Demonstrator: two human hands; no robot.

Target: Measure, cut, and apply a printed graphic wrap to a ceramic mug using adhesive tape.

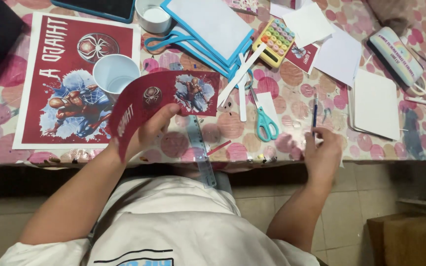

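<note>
Left hand (pixel 146 132) curled closed around a bent red printed strip (pixel 166 98), right hand (pixel 323 148) pinching a blue pen (pixel 314 114) upright, clear ruler (pixel 200 148) between them, teal scissors (pixel 266 123) beyond, white cup (pixel 116 73) behind the strip

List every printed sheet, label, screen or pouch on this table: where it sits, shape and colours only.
Red poster: table's left, rectangular, white border, red-and-blue superhero figure.
Curved red strip: held in left hand, same figure and round emblem.
Small red card: beside the calculator, rectangular.
Tablet: top edge, dark screen, blue frame.
Pouch: right side, long, pastel with rainbow print.
Right hand holds a blue pen.
</note>
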